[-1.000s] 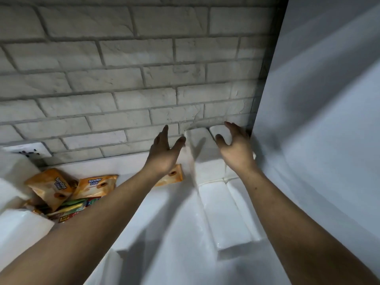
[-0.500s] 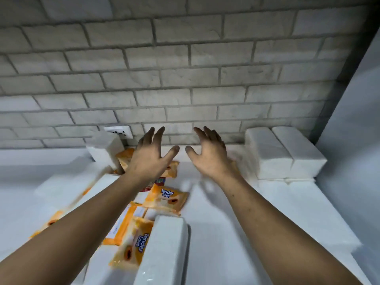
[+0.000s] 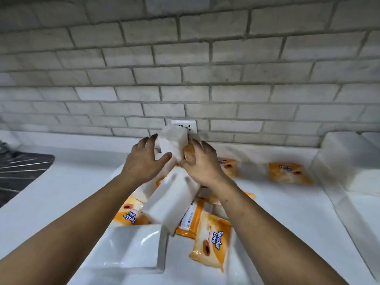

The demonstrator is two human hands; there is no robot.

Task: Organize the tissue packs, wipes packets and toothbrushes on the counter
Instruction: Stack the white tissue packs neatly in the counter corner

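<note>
My left hand (image 3: 144,162): fingers spread, just left of the far tissue pack (image 3: 174,141).
My right hand (image 3: 202,164): loosely spread, on its right.
Wipes packets (image 3: 212,242): orange, "Tender Love", near centre on the surface (image 3: 61,192).

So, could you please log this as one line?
left hand, right hand: flanking upright tissue pack | contact: unclear | wipes packets: scattered

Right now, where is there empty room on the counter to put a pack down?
Bare counter lies on the left, between the sink and the middle heap. Another bare patch sits front right, between the nearest wipes packet and the tissue packs along the right edge. The middle heap itself is crowded.
</note>
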